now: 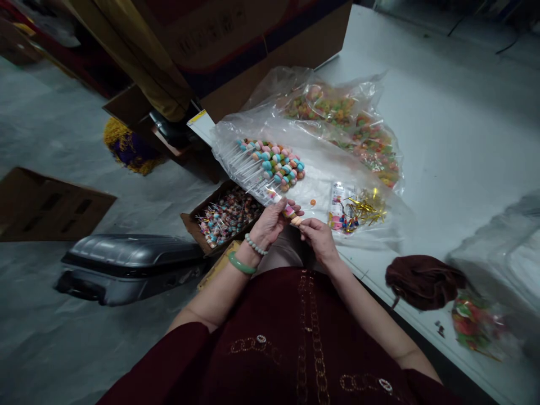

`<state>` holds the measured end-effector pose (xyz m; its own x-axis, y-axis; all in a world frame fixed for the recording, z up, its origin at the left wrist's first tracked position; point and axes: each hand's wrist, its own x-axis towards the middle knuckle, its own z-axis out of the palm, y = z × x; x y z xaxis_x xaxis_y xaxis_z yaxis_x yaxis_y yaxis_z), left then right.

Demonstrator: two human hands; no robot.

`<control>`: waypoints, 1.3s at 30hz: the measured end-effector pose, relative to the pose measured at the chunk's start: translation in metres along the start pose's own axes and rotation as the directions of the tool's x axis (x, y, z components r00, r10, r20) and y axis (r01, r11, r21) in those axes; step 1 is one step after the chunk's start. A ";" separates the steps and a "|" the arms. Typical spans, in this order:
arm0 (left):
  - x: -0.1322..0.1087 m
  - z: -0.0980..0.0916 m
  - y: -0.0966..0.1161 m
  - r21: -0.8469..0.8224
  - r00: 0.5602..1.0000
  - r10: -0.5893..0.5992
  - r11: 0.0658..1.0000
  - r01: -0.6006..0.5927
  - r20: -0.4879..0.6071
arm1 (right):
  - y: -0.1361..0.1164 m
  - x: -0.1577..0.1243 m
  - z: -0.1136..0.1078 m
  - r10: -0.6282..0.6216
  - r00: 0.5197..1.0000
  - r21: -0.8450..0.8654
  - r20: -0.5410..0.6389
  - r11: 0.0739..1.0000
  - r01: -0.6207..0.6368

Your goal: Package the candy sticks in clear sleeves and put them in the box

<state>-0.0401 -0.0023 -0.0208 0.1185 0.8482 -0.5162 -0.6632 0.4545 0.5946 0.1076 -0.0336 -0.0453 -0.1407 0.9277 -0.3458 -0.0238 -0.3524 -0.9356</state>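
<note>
Head view: the left hand grasps a pastel candy skewer, its long axis slanting toward the right hand, which pinches its tip, with a clear plastic bag just ahead.

A lollipop sits between the person's left hand and right hand, in front of rows of lollipops lying on a plastic bag on a table. A second bag of sweets lies behind them, with gold twist ties to the right. A cardboard box of lollipops sits left of the hands, beside a suitcase on the floor, while a cloth bundle lies on the table to the right.
</note>
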 end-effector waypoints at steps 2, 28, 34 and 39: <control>-0.001 0.003 -0.006 -0.008 0.999 0.042 0.999 -0.042 -0.024 | 0.002 -0.003 0.004 -0.278 0.958 -0.377 -0.073 0.897 0.232; -0.002 0.023 -0.007 -0.136 1.000 0.007 0.991 -0.009 -0.016 | -0.012 0.009 0.006 0.292 0.854 0.493 0.431 0.716 -0.494; 0.000 0.013 -0.007 -0.113 0.998 -0.025 0.993 0.018 -0.053 | -0.003 0.001 0.006 0.249 0.954 0.381 0.166 0.876 -0.295; 0.007 0.007 -0.005 -0.135 0.991 0.031 0.990 -0.049 -0.127 | 0.001 -0.011 0.004 -0.043 0.999 -0.096 -0.033 0.995 0.040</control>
<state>-0.0307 0.0035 -0.0231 0.0025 0.8205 -0.5716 -0.7617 0.3719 0.5306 0.1048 -0.0442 -0.0423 -0.1065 0.9457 -0.3070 0.0656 -0.3014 -0.9512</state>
